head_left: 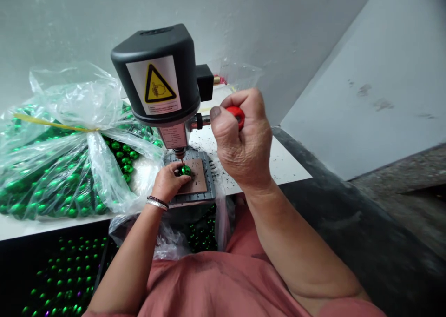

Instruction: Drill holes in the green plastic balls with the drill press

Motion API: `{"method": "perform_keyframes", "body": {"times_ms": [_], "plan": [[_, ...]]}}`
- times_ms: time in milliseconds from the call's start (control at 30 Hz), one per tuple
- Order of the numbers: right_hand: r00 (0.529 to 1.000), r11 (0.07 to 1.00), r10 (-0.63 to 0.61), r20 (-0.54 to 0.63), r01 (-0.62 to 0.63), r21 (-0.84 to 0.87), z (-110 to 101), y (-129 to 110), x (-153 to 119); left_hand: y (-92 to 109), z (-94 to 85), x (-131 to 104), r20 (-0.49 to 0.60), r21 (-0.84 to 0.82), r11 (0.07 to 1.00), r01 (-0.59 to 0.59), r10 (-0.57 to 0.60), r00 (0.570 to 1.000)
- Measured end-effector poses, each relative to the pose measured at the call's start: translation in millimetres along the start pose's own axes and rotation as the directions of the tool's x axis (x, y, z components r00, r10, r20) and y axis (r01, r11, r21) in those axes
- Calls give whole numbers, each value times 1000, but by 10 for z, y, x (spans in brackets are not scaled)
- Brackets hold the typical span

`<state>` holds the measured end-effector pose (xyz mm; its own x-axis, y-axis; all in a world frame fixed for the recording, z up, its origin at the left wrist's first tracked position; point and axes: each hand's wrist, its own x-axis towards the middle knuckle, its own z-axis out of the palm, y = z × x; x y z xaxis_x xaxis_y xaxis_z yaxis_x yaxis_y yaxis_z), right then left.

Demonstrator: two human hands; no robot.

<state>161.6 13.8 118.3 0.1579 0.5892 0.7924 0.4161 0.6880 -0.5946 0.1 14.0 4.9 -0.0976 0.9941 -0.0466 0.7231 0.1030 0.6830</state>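
A small drill press [156,70] with a black motor cover stands in front of me. On a brown board [198,180] on its base, my left hand [170,181] pinches a shiny green ball [185,170] between thumb and fingers. The drill bit [183,160] comes down at the top of the ball; whether it has entered the ball I cannot make out. My right hand [245,138] is wrapped around the red knob [237,116] of the press's feed lever, right of the machine.
A clear plastic bag [94,154] full of green balls, tied with a yellow strip, lies on the left of the white table [237,173]. Dark shavings are scattered around the base. Below the table edge, more green balls [66,266] lie at lower left. A wall rises behind.
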Motion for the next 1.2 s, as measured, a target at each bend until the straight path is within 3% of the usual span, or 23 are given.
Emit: {"method": "perform_keyframes", "body": {"times_ms": [300, 700, 1200], "plan": [[989, 986, -130, -64, 122, -117, 6, 128, -250, -6, 22, -18, -25, -39, 999, -17, 16, 1000], [985, 980, -144, -95, 129, -149, 60, 224, -452, -52, 54, -31, -61, -44, 997, -60, 57, 996], [994, 996, -48, -98, 55, 73, 191, 471, -753, -36, 38, -51, -66, -42, 998, -43, 41, 997]]}}
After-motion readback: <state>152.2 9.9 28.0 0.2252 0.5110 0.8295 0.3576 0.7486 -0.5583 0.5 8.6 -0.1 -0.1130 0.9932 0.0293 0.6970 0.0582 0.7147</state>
